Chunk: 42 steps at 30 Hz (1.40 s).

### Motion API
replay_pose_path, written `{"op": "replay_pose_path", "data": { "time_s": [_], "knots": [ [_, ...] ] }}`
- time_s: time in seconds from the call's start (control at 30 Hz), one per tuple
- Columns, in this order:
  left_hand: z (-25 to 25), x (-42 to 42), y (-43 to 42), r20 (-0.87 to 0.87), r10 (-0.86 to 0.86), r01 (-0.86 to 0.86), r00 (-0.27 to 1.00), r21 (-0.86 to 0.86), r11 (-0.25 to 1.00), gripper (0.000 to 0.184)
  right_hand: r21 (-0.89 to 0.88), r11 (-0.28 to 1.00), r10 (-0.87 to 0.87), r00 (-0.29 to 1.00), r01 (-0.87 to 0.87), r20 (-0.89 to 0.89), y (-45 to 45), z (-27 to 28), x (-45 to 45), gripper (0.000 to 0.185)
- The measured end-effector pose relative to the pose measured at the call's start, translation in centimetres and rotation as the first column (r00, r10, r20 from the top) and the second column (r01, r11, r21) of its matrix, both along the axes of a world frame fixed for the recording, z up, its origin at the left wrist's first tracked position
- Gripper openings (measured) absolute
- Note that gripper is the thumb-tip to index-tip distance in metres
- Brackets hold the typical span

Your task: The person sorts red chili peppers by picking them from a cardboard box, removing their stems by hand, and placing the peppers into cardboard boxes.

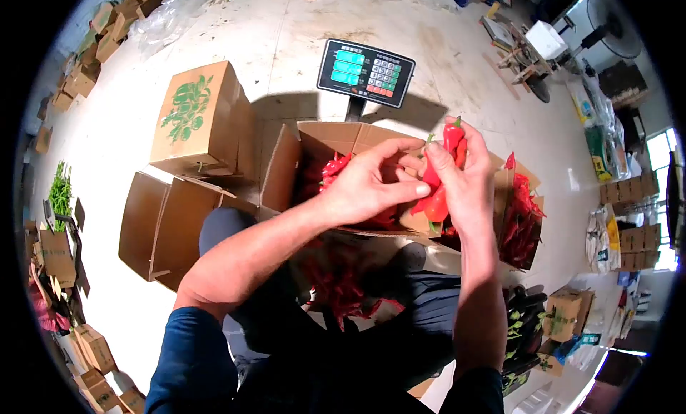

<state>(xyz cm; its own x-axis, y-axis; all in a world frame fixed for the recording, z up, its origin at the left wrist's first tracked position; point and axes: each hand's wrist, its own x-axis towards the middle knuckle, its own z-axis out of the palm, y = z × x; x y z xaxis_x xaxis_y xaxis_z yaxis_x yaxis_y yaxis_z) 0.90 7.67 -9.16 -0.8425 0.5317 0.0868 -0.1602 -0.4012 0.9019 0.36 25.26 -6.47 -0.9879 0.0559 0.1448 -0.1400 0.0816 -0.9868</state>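
Above an open cardboard box [332, 134], both hands meet around several long red peppers [433, 176]. My right hand [473, 181] is closed around a few of them, and one pepper with a green stem [453, 134] sticks up past its fingers. Thumb and fingers of my left hand [371, 179] curl closed against a pepper from the other side; its inner fingers are partly hidden. More red peppers [334, 167] lie in the box below. On the right, another box holds a heap of red peppers [524, 217].
A digital scale display [366, 72] rises behind the box. To the left stand a closed carton [189, 117] and an open carton [146, 228]. Loose red peppers [343, 285] lie between my legs. Dark eggplants [524, 328] sit at the lower right.
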Motion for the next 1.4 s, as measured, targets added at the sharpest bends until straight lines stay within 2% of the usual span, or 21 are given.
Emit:
{"op": "replay_pose_path", "data": {
  "time_s": [0.07,0.1,0.2,0.3,0.37,0.43,0.53,0.63,0.67,0.77,0.9,0.93,1.03,1.13,1.23,1.33,1.4],
  "knots": [
    [-0.4,0.2,0.2,-0.051,0.099,-0.103,0.994,-0.063,0.993,0.057,-0.125,0.992,0.019,0.999,-0.016,0.026,-2.4,1.3,1.2,0.049],
    [-0.4,0.3,0.1,-0.064,0.135,-0.141,0.989,-0.093,0.986,0.056,-0.096,0.995,0.015,1.0,-0.013,0.026,-2.8,1.3,1.3,0.048],
    [-0.9,-0.1,-0.5,0.001,0.086,-0.086,0.996,-0.052,0.995,0.058,0.016,1.0,0.011,1.0,-0.01,-0.022,-3.0,0.0,0.8,0.046],
    [-0.9,0.0,-1.7,0.107,0.052,-0.062,0.993,0.092,0.994,0.061,-0.182,0.983,0.052,0.979,-0.015,0.199,-2.2,0.6,0.2,0.043],
    [-1.0,-0.6,-2.3,0.182,0.006,-0.04,0.983,0.181,0.983,0.057,-0.266,0.961,0.01,0.958,0.07,0.287,-2.7,1.5,-0.3,0.039],
    [-1.0,-1.0,-3.3,0.247,-0.042,-0.02,0.968,0.243,0.97,0.055,-0.329,0.941,0.038,0.948,0.072,0.317,-2.3,2.0,-0.6,0.04],
    [-1.3,-1.7,-4.3,0.281,-0.138,0.027,0.95,0.367,0.93,0.055,-0.396,0.918,0.171,0.927,-0.026,0.334,-1.8,3.0,-0.4,0.044],
    [-1.6,-2.2,-4.6,0.255,-0.176,0.036,0.951,0.475,0.879,0.055,-0.161,0.984,0.135,0.929,-0.083,0.345,-2.5,3.4,-0.1,0.049],
    [-1.6,-2.3,-4.7,0.259,-0.16,0.019,0.953,0.474,0.88,0.055,-0.247,0.962,0.199,0.919,-0.117,0.34,-2.4,3.4,0.1,0.051],
    [-1.3,-2.5,-5.0,0.258,-0.12,-0.019,0.959,0.48,0.877,0.056,-0.119,0.986,0.155,0.889,-0.114,0.431,-2.9,3.0,0.2,0.046],
    [-1.5,-3.0,-4.9,0.243,-0.104,-0.038,0.965,0.516,0.856,0.056,-0.076,0.975,0.217,0.835,-0.208,0.506,-3.1,3.3,0.5,0.034],
    [-1.4,-3.0,-4.8,0.244,-0.088,-0.053,0.966,0.517,0.854,0.055,-0.133,0.975,0.222,0.855,-0.18,0.469,-3.1,2.4,0.7,0.031],
    [-1.4,-3.2,-4.7,0.252,-0.063,-0.08,0.966,0.52,0.85,0.052,-0.16,0.973,0.223,0.855,-0.166,0.468,-2.9,2.0,0.6,0.031],
    [-1.7,-3.6,-4.6,0.227,-0.071,-0.053,0.971,0.495,0.867,0.048,-0.185,0.977,0.19,0.841,-0.109,0.506,-2.9,2.2,0.7,0.041],
    [-1.4,-3.6,-4.5,0.168,0.01,-0.075,0.986,0.388,0.919,0.044,-0.121,0.992,0.093,0.902,-0.046,0.422,-2.3,1.3,0.3,0.04],
    [-1.0,-3.2,-4.3,0.111,0.151,-0.173,0.982,0.225,0.959,0.04,0.15,0.982,-0.138,0.982,0.118,0.131,-2.5,0.3,0.4,0.047],
    [-1.2,-3.4,-4.3,0.093,0.204,-0.216,0.974,0.139,0.967,0.041,0.194,0.967,-0.185,0.979,0.166,0.088,-2.9,0.9,0.9,0.051]
  ]
}}
